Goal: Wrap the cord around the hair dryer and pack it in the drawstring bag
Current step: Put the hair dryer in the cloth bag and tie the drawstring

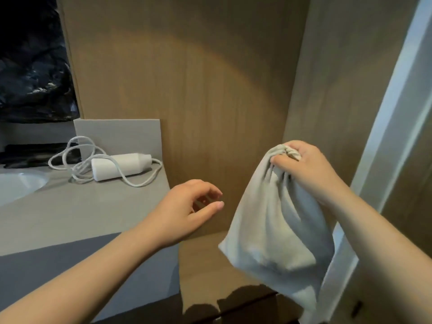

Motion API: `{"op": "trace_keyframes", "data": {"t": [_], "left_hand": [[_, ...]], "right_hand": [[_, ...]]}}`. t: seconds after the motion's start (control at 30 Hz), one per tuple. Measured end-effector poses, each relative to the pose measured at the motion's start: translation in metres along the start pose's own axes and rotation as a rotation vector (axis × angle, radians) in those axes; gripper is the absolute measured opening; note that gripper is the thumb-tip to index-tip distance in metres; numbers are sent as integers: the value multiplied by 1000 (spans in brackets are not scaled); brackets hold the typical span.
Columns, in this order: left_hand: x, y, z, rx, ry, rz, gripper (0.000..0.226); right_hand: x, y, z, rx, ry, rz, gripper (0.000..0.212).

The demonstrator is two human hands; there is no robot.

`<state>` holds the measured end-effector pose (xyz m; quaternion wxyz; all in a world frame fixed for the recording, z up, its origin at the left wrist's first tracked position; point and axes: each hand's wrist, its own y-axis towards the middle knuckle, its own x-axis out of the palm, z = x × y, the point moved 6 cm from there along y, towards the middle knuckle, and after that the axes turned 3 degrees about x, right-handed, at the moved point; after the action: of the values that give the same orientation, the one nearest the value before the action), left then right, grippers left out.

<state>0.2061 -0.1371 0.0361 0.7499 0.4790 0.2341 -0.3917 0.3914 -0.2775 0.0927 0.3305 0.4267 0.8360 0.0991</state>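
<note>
Now: right hand (306, 167) grips gathered neck of grey drawstring bag (268, 230), fingers (280, 161) curled tight round bunched cloth. Bag hangs in air, beyond tabletop's (81, 213) right edge. Left hand (187, 211) holds nothing, fingers loosely spread, above that right edge. White hair dryer (121, 166) lies on side near back right corner. Cord (77, 160) in loose loops beside it, not wrapped. Sink basin (18, 185) at left edge.

Cannot see into the bag (268, 218), mouth bunched inside fingers (279, 160) of the right hand (306, 167). Cannot see whole sink (21, 185) at nine o'clock, cut by edge.
</note>
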Motion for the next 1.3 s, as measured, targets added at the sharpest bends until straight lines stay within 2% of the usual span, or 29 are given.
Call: {"op": "trace_keyframes", "data": {"t": [0.13, 0.37, 0.57, 0.83, 1.07, 1.3], "left_hand": [[63, 28, -15, -61, 63, -130, 25], [190, 79, -72, -182, 71, -317, 23], [295, 117, -130, -280, 89, -483, 24], [405, 163, -203, -277, 189, -592, 47], [491, 213, -253, -237, 199, -604, 63], [558, 244, -291, -216, 292, -654, 91]], "right_hand": [[-13, -7, 67, 39, -160, -30, 3], [-25, -3, 191, 187, -246, -34, 9], [-18, 12, 271, 294, -287, -45, 10], [-3, 29, 345, 413, -271, 2, 8], [6, 61, 392, 541, -213, -38, 8], [17, 83, 415, 466, -248, 44, 9]]}}
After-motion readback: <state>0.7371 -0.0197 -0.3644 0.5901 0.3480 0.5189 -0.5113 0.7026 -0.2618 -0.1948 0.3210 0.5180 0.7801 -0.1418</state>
